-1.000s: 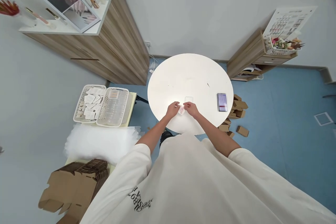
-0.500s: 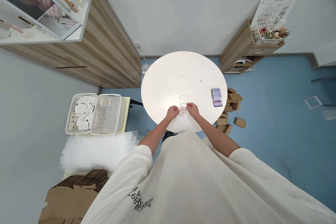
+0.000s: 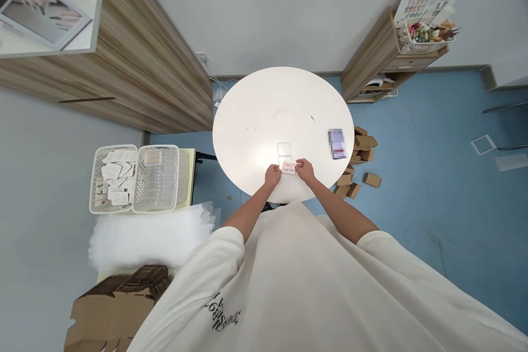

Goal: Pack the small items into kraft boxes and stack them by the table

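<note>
My left hand point(image 3: 273, 175) and my right hand point(image 3: 306, 170) are close together over the near part of the round white table point(image 3: 247, 104). Between them they pinch a small clear card of pink press-on nails point(image 3: 289, 167), set in rows, by its left and right edges. Just beyond the card lies a small clear plastic box point(image 3: 284, 149) with its lid tipped back. The card covers part of the box's near half. The nails are too small to make out singly.
A pixelated purple packet point(image 3: 337, 143) lies at the table's right. Small brown cardboard boxes point(image 3: 372, 180) are piled on the floor beside it. White baskets point(image 3: 155, 206) with cards and clear cases stand left, near white bags point(image 3: 148, 236) and a large carton point(image 3: 111, 313). A wooden cabinet point(image 3: 152, 66) is at the far left.
The nail card has turned from a tilted position to lie nearly level, its rows squared to me. My hands keep hold at its sides. The whole view has shifted slightly.
</note>
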### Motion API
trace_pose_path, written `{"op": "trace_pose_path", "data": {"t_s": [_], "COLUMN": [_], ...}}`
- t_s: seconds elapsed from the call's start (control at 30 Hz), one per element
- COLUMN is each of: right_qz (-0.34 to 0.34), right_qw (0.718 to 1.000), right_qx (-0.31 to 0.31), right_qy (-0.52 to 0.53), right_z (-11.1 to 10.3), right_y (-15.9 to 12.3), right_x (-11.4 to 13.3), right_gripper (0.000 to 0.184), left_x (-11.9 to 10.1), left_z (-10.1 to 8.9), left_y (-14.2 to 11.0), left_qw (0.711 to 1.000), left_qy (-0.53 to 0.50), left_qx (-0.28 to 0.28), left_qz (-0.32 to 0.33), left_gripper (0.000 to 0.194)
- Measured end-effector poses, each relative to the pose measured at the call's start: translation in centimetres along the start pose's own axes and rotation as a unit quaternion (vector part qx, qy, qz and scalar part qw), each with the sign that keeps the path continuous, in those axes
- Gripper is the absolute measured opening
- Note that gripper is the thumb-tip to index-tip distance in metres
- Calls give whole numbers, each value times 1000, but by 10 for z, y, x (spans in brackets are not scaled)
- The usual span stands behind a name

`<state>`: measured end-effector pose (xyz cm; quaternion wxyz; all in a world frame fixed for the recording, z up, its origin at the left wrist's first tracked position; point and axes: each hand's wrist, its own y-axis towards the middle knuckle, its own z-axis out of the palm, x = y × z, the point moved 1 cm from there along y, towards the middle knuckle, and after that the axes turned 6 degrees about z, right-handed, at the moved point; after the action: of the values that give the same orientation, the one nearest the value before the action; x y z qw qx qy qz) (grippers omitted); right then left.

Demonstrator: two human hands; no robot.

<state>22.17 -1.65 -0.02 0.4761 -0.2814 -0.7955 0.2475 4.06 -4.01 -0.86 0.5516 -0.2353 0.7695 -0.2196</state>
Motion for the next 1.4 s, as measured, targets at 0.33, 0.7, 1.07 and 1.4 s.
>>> {"op": "trace_pose_path", "data": {"t_s": [0.33,0.7,1.07,1.4], "right_qz": [-19,-60,-34,-38], "right_qw": [999,998,998,989], "right_qx": [-12,-1,47,112], "right_qy": [-41,-33,16,85], "right_z": [11,16,2,10], "right_y": [27,30,51,60], "right_x": [2,4,21,37], "right_gripper": [31,29,49,63], "left_x": [5,9,-27,-47], "left_z": [2,7,-4,0], "left_y": [7,11,63,80], "left_qw": [998,997,1000,998], "left_qy": [-31,4,27,-50], "left_qx": [45,66,2,34], "left_qz": [19,45,13,7], "left_gripper": [60,55,49,60]}}
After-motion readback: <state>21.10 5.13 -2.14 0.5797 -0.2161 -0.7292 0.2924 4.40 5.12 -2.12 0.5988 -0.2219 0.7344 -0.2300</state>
